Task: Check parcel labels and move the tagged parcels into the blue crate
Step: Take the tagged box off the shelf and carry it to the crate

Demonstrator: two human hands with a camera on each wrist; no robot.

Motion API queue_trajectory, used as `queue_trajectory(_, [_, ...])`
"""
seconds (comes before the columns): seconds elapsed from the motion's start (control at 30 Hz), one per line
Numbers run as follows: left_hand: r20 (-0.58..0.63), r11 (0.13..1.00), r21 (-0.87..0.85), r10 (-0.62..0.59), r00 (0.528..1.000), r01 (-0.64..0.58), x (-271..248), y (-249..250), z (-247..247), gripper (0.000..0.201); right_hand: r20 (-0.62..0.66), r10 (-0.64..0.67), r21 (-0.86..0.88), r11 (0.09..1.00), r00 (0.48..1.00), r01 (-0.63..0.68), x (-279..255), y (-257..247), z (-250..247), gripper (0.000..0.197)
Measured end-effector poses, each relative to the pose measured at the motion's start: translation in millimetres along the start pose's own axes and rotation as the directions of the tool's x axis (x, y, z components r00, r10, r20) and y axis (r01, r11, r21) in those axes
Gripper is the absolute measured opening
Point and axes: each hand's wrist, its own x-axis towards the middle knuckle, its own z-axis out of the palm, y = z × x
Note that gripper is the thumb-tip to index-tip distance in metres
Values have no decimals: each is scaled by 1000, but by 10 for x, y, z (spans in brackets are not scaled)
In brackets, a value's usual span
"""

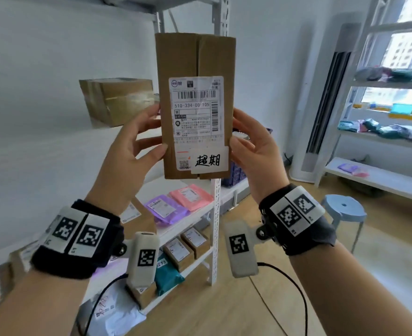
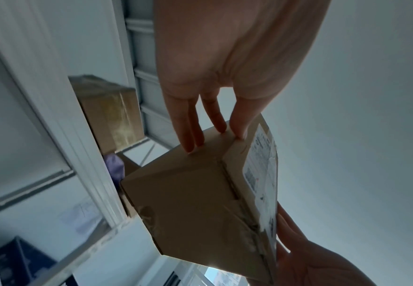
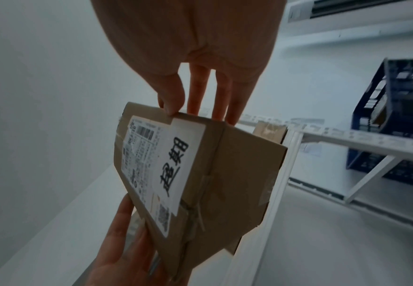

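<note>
I hold a flat brown cardboard parcel [image 1: 188, 57] upright in front of the white rack. Its face carries a printed shipping label [image 1: 196, 110] and, at the lower right, a white tag [image 1: 208, 161] with handwritten black characters. My left hand [image 1: 155, 132] pinches the left edge, thumb on the front and fingers behind. On the right edge my right hand [image 1: 235, 128] pinches the same way. The wrist views show the parcel [image 2: 188, 203] [image 3: 237, 174] from below, and the tag [image 3: 176, 164]. A dark blue crate [image 3: 367, 116] sits on a rack shelf to the right.
A larger brown box [image 1: 117, 100] stands on the shelf behind. Purple [image 1: 166, 208] and pink [image 1: 191, 196] mailers, small boxes [image 1: 188, 246] and a teal mailer [image 1: 167, 275] lie on lower shelves. A blue stool [image 1: 343, 209], a tall air conditioner [image 1: 326, 100] and a second rack [image 1: 382, 141] stand on the right.
</note>
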Motion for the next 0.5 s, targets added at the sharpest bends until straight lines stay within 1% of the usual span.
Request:
queue_trajectory(0.1, [56,999,-39,-24,998,26,43,-75,466,59,-54,29,-22,999,998,-31,-95,-28,-437,49])
queue_trajectory(0.27, [136,993,-106,-42,990,57,74,-162,1188,60,-139,54,-93,993,989,-68,-238,-49,-1103,47])
queue_trajectory(0.43, [200,973,-215,-45,979,88,57,-244,1688,60,-210,92,-144,982,973,-123,-324,-22,-1566,46])
queue_trajectory(0.5, [221,971,-216,-51,974,100,65,-299,1825,60,-236,110,-155,977,965,-149,-339,34,-1688,46])
